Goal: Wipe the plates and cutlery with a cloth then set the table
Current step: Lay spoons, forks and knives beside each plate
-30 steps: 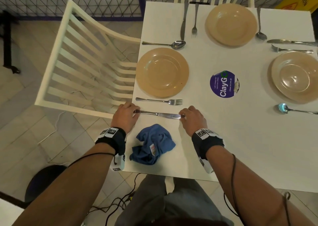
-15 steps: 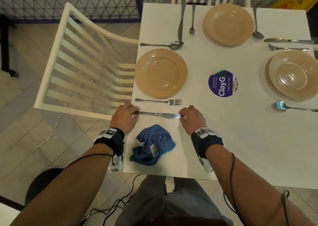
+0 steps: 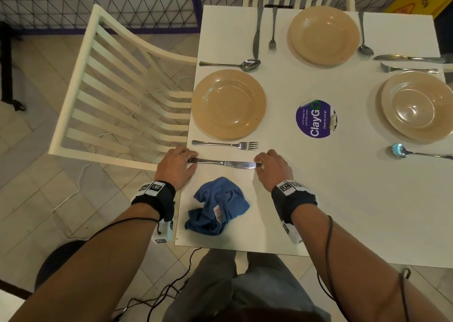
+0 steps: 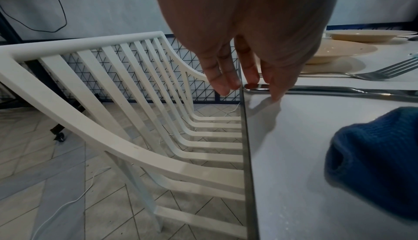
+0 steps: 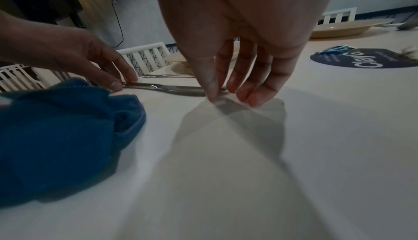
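A table knife lies flat on the white table, below a fork and a tan plate. My left hand pinches the knife's handle end at the table's left edge. In the left wrist view the left hand has its thumb and fingers on either side of the knife. My right hand pinches the blade tip. The right wrist view shows the right hand with its thumb and fingers down on the knife. A crumpled blue cloth lies between my wrists, untouched.
Two more tan plates with knives, forks and spoons sit at the far and right places. A purple ClayGo sticker marks the table's middle. A white slatted chair stands against the left edge.
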Tool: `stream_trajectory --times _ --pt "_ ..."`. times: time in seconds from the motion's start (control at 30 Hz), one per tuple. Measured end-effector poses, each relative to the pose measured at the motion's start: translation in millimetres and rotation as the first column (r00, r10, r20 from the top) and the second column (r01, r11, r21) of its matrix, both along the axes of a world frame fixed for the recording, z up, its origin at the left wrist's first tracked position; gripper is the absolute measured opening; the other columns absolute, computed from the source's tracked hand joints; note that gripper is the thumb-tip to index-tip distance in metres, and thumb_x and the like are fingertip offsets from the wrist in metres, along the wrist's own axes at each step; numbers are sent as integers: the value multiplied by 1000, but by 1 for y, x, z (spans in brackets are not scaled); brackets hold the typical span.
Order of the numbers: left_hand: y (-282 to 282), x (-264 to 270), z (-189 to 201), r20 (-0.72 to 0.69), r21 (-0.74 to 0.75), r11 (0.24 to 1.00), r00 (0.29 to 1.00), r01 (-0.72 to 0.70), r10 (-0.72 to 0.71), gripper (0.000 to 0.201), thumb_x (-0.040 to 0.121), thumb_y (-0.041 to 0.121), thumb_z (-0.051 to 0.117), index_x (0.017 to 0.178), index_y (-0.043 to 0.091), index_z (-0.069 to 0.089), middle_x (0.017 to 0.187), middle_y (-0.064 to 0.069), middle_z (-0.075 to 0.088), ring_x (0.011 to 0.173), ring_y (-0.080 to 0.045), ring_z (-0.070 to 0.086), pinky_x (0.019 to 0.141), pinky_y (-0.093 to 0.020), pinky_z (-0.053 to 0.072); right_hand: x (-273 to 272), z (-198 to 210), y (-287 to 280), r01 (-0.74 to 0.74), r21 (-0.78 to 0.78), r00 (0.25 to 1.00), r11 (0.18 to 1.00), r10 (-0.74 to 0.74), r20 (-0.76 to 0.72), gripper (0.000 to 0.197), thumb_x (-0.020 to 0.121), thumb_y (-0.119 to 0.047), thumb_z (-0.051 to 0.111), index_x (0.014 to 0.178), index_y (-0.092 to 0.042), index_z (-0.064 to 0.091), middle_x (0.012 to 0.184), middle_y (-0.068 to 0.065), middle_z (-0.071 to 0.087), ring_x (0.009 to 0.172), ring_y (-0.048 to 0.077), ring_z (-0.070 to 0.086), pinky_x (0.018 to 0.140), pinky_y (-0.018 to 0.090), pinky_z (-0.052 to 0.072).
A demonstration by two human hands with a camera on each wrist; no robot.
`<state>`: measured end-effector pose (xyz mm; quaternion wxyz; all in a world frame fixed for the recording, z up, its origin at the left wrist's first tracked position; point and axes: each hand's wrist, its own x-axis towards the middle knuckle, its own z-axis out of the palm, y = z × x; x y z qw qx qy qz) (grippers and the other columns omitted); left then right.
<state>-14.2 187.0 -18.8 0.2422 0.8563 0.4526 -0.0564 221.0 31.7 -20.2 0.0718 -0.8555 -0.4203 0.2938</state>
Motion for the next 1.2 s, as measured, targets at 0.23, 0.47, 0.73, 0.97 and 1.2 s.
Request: stream_trajectory --times 0.23,0.47,0.73,0.97,1.2 --pt "-4 -8 7 1 -17 999 1000 -29 29 39 90 26 69 128 21 64 126 -1 59 114 -25 52 87 -38 50 2 4 -7 3 -16 1000 1000 -3 -11 28 95 -19 60 122 -21 63 119 4 55 108 26 58 83 37 49" --pt "-28 -25 42 242 -9 995 965 -103 102 33 93 28 69 126 29 65 114 7 62 105 -16 57 82 -33 51 8 18 -49 79 1 996 997 -79 -48 36 94 -24 62 130 -24 57 127 2 53 110 24 58 91 38 52" --pt "-96 18 71 302 -146 984 952 107 -59 24 94 26 68 117 34 67 110 22 62 102 -1 59 92 -23 48 15 46 -119 169 122 982 978 -156 -110 35 95 -33 60 130 -31 57 124 -6 53 110 16 58 91 32 51" --pt "-166 109 83 318 -143 966 935 214 -160 23 95 32 67 116 37 68 105 25 63 95 8 57 80 -4 41 77 62 -206 241 224 967 944 -214 -137 32 95 -40 59 126 -35 59 117 -13 53 105 9 59 87 32 53" --pt "-227 204 96 282 -100 963 935 251 -214 20 96 36 63 115 40 67 104 26 62 91 6 58 80 -18 49 176 85 -277 320 298 947 899 -299 -115 28 94 -34 62 122 -33 63 110 -13 54 98 10 60 86 35 53"
